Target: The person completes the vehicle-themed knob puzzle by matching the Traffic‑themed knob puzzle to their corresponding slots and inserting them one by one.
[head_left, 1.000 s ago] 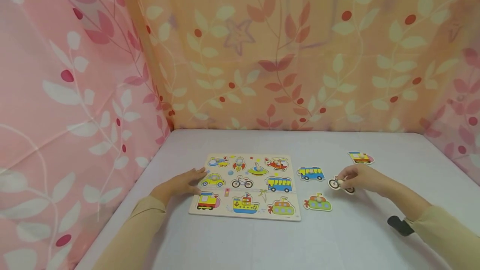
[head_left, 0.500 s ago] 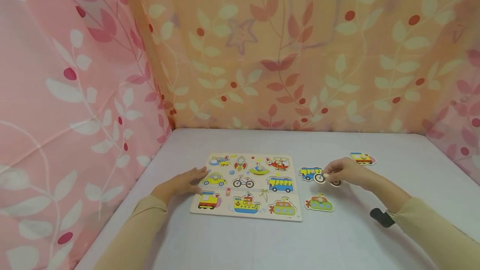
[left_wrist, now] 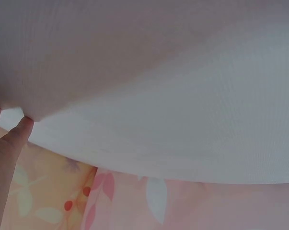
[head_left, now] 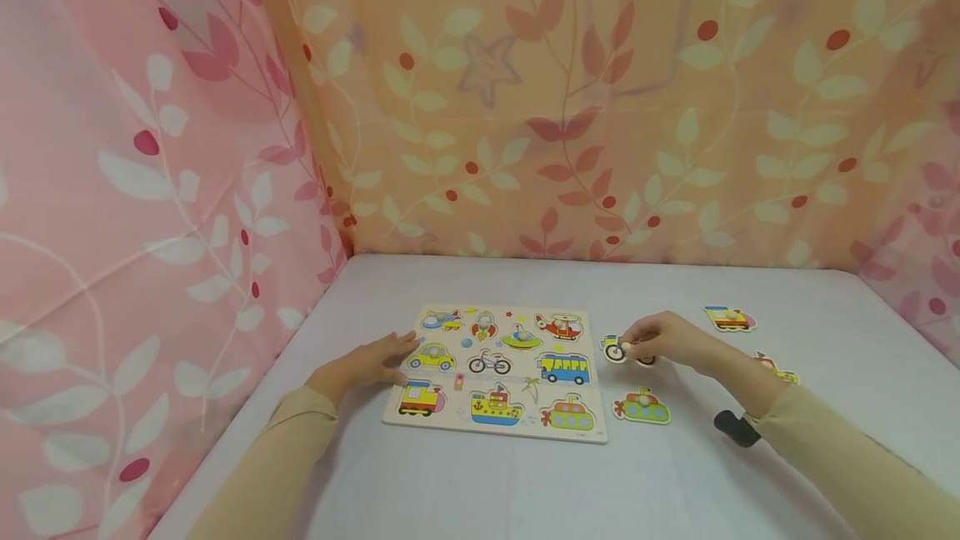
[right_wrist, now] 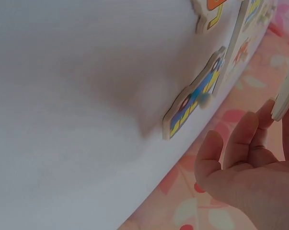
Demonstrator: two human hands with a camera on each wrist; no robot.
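Observation:
My right hand [head_left: 667, 342] pinches a wooden bicycle puzzle piece [head_left: 615, 350] by its knob, raised off the table. Below it lies a blue bus piece [right_wrist: 194, 98], mostly covered in the head view. My left hand [head_left: 367, 363] rests at the left edge of a peg puzzle board [head_left: 456, 417], fingers loosely extended and touching it. Knobbed pieces such as the car [head_left: 432, 357] and rocket [head_left: 484, 326] sit in the board. Its bicycle picture [head_left: 491, 363] shows no knob. In the right wrist view, the held piece appears only as a pale edge.
A submarine piece [head_left: 641, 407] lies right of the board, and a train piece [head_left: 729, 319] farther back. Beside the right forearm is a partly hidden red and yellow piece [head_left: 776, 367]. Flowered curtains [head_left: 480, 107] stand behind and beside the white table [head_left: 465, 498].
My right hand has carried the bicycle piece leftward, from near the submarine piece to over the bus piece. The red and yellow piece has come into sight. My left hand stays at the board.

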